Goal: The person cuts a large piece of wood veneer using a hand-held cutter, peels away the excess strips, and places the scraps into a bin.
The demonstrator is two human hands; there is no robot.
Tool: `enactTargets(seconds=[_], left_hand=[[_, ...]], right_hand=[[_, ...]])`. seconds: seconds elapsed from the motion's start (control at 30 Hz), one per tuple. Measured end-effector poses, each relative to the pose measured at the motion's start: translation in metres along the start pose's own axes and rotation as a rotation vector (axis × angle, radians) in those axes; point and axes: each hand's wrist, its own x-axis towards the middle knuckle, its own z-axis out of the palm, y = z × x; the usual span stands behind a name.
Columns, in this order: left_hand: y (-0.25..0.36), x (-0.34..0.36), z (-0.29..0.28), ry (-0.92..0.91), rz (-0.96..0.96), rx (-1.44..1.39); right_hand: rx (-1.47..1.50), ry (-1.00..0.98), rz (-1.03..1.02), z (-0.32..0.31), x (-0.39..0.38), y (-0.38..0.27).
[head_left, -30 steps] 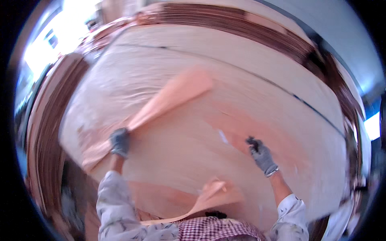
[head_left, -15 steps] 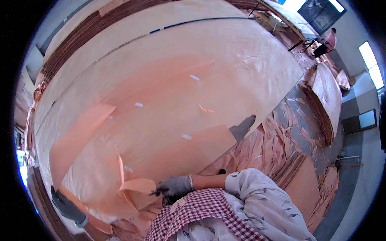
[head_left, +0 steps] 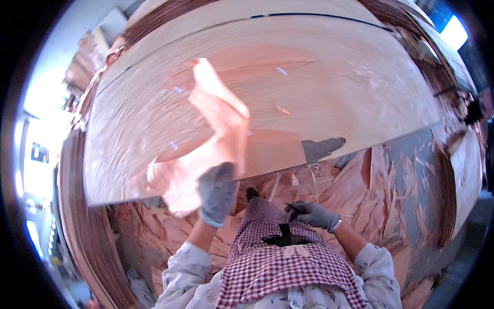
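Well, our gloved left hand (head_left: pixel 217 191) grips a thin peach-coloured sheet (head_left: pixel 224 136), which bends across the left and middle of the broad pale panel (head_left: pixel 370 87). Our gloved right hand (head_left: pixel 315 215) sits near the checked apron (head_left: pixel 288 273), fingers curled; we cannot tell whether it holds anything. Pinkish scraps (head_left: pixel 355 206) litter the floor on the near right.

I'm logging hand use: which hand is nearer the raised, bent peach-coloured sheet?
Left. The left hand grips the bent sheet at its lower part; the right hand is apart, by the checked apron.
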Motion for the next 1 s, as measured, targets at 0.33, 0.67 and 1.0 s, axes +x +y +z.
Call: enactTargets(seconds=[0.33,0.67,1.0], left_hand=[[-0.013,-0.037,0.057,-0.266,0.001,-0.030],[-0.021,-0.030,0.058,-0.213,0.031,-0.086],[-0.057,-0.142,0.087,-0.311,-1.510,-0.960]], right_hand=[[0.172,0.173,0.026,-0.064,0.060,-0.043],[-1.033,0.264,-0.468,-0.114,0.285,-0.133],[-1.259,-0.014,-0.220,-0.144,0.184,-0.190]])
